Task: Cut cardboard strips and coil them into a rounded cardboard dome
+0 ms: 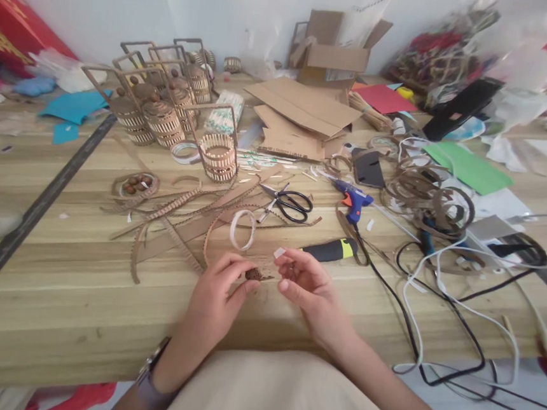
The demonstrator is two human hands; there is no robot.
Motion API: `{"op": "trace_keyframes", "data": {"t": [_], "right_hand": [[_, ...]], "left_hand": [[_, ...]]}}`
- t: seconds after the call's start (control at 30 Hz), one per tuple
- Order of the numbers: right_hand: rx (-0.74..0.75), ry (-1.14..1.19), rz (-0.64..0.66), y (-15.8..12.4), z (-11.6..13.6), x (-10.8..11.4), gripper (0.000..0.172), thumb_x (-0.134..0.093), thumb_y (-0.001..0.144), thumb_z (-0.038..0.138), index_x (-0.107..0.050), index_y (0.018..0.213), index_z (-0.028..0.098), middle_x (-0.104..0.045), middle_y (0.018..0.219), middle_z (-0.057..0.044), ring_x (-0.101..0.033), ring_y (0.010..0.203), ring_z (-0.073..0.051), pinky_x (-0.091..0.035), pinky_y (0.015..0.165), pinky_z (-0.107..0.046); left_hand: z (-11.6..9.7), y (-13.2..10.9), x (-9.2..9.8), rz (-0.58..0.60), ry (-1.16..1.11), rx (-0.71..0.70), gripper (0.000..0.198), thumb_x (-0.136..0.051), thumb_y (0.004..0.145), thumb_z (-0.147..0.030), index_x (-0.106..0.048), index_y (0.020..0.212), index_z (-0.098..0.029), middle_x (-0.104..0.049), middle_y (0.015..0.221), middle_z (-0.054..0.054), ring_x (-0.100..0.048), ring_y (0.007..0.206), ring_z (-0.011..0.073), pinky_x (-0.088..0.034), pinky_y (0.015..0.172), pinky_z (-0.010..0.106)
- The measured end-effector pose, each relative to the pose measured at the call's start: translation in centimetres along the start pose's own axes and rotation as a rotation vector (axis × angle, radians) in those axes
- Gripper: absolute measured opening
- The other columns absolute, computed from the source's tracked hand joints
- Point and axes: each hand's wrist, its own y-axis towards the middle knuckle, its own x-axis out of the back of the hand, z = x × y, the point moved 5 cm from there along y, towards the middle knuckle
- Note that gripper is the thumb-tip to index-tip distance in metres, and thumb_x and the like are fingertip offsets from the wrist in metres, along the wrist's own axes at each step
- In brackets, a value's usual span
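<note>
My left hand (221, 291) pinches a small dark brown, rough-textured piece (253, 274) between thumb and fingertips, just above the table's front part. Opposite it, my right hand (308, 289) has curled fingers, the thumb apart from the index finger. At its index fingertip is a small white piece (279, 253); how it is gripped is partly hidden. Just beyond the hands stands a pale ring (243, 230). Black-handled scissors (293, 205) lie behind that ring. Close to my right fingers rests a black and yellow tool handle (331, 250).
Small slatted baskets with tall handles (217, 157) stand at the back left. A shallow basket (134, 187) holds brown beads. Brown strips (177, 206) lie left of centre. A blue glue gun (356, 198), coiled strips (428, 186) and tangled cables (438, 289) occupy the right. Cardboard sheets (301, 105) lie behind.
</note>
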Motion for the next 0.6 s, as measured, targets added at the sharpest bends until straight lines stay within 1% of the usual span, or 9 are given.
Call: {"op": "trace_keyframes", "data": {"t": [0.07, 0.13, 0.23, 0.33, 0.4, 0.5, 0.6], "right_hand": [[0.074, -0.061, 0.026, 0.0, 0.2, -0.2, 0.042, -0.081, 0.079, 0.033, -0.066, 0.118, 0.040, -0.070, 0.095, 0.001, -0.059, 0.087, -0.017, -0.047, 0.081, -0.033], [0.166, -0.148, 0.028, 0.0, 0.8, -0.4, 0.047, -0.076, 0.083, 0.025, -0.062, 0.125, 0.041, -0.069, 0.090, 0.002, -0.059, 0.085, -0.016, -0.046, 0.082, -0.034], [0.264, -0.236, 0.007, -0.2, 1.4, -0.5, 0.053, -0.069, 0.088, 0.017, -0.055, 0.132, 0.043, -0.068, 0.088, 0.004, -0.060, 0.081, -0.015, -0.045, 0.080, -0.034], [0.279, -0.258, -0.007, -0.3, 1.5, -0.7, 0.058, -0.066, 0.089, 0.014, -0.049, 0.136, 0.044, -0.066, 0.086, 0.005, -0.060, 0.081, -0.015, -0.045, 0.079, -0.034], [0.270, -0.249, -0.003, -0.3, 1.4, -0.8, 0.059, -0.065, 0.090, 0.014, -0.046, 0.137, 0.045, -0.064, 0.086, 0.005, -0.060, 0.080, -0.015, -0.046, 0.079, -0.033], [0.277, -0.258, 0.003, -0.5, 1.3, -0.9, 0.060, -0.063, 0.091, 0.013, -0.044, 0.138, 0.045, -0.063, 0.087, 0.005, -0.060, 0.080, -0.014, -0.048, 0.080, -0.034], [0.325, -0.297, 0.000, -0.7, 1.3, -1.0, 0.063, -0.061, 0.091, 0.010, -0.042, 0.140, 0.044, -0.063, 0.087, 0.005, -0.060, 0.080, -0.014, -0.049, 0.081, -0.035]], "left_hand": [[-0.4, 0.1, -0.3, 0.015, -0.096, 0.034, 0.016, -0.064, 0.092, -0.024, -0.072, 0.104, -0.018, -0.070, 0.091, 0.006, -0.065, 0.078, 0.0178, -0.055, 0.073, 0.028], [-0.5, 0.2, -0.6, 0.017, -0.203, 0.084, 0.017, -0.065, 0.091, -0.025, -0.072, 0.105, -0.018, -0.072, 0.093, 0.006, -0.066, 0.080, 0.0175, -0.055, 0.073, 0.027], [-0.2, 0.1, -1.4, 0.061, -0.420, 0.222, 0.020, -0.066, 0.089, -0.027, -0.073, 0.105, -0.018, -0.075, 0.095, 0.006, -0.069, 0.078, 0.0168, -0.056, 0.070, 0.026], [0.0, -0.1, -2.2, 0.109, -0.622, 0.338, 0.021, -0.068, 0.087, -0.027, -0.074, 0.104, -0.017, -0.076, 0.085, 0.004, -0.066, 0.065, 0.0133, -0.056, 0.060, 0.022], [0.0, -0.1, -2.4, 0.102, -0.703, 0.364, 0.020, -0.070, 0.085, -0.026, -0.075, 0.102, -0.017, -0.076, 0.081, 0.003, -0.065, 0.062, 0.0121, -0.057, 0.058, 0.021], [0.0, 0.0, -2.5, 0.074, -0.773, 0.393, 0.021, -0.073, 0.082, -0.023, -0.077, 0.102, -0.017, -0.078, 0.088, 0.003, -0.068, 0.063, 0.0121, -0.058, 0.060, 0.022], [0.0, 0.1, -2.5, 0.059, -0.801, 0.419, 0.024, -0.076, 0.079, -0.021, -0.078, 0.103, -0.019, -0.080, 0.096, 0.004, -0.072, 0.071, 0.0141, -0.061, 0.068, 0.024]]}}
